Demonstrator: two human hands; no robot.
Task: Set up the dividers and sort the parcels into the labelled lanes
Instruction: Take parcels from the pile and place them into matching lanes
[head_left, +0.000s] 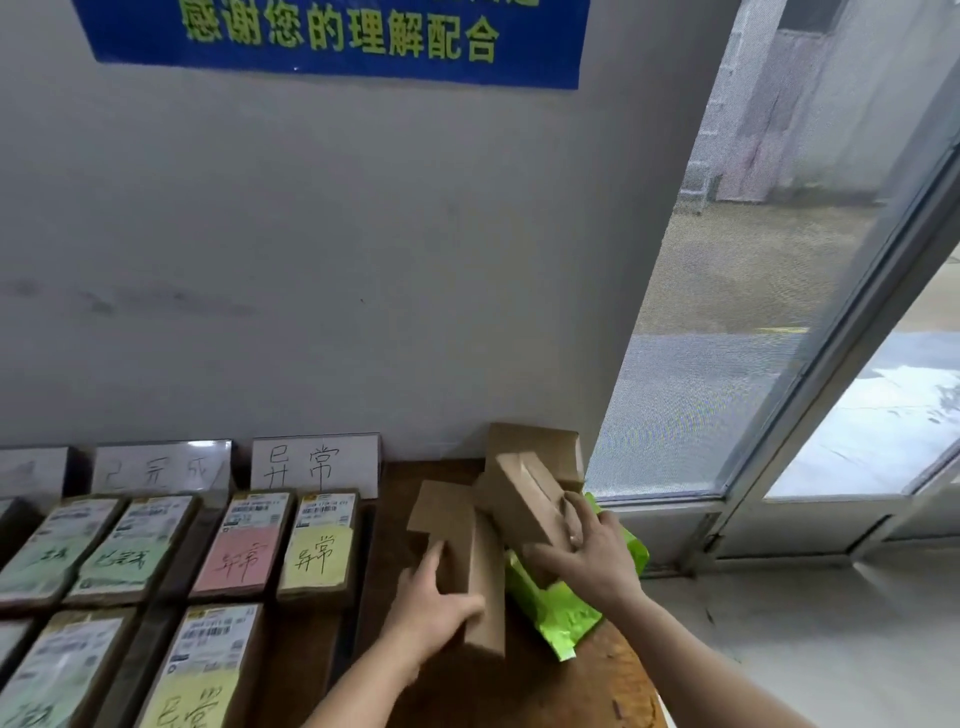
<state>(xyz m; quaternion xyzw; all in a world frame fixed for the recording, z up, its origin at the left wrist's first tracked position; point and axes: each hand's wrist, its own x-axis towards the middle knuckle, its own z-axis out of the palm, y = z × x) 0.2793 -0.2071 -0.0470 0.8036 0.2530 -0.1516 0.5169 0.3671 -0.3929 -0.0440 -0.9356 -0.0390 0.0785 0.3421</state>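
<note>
Lanes: labelled parcels (236, 545) lie flat in rows below the standing signs (314, 465).
Left hand (434, 605): fingers clasp an upright brown box (470, 561) on the desk (571, 691).
Right hand (592, 556): fingers grip a tilted brown box (524, 496), above a green bag (558, 610).
Behind: another box (535, 441) against the wall.

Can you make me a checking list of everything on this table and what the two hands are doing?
Surface: brown wooden table.
Job's things: labelled parcels lie flat in lanes below the sign cards; plain brown boxes are piled at the right.
Clutter: green bag under the boxes.
Grippers: left hand grips an upright box; right hand holds a tilted box.
Cables: nothing seen.
Surroundings: grey wall, blue banner, window at right.
</note>
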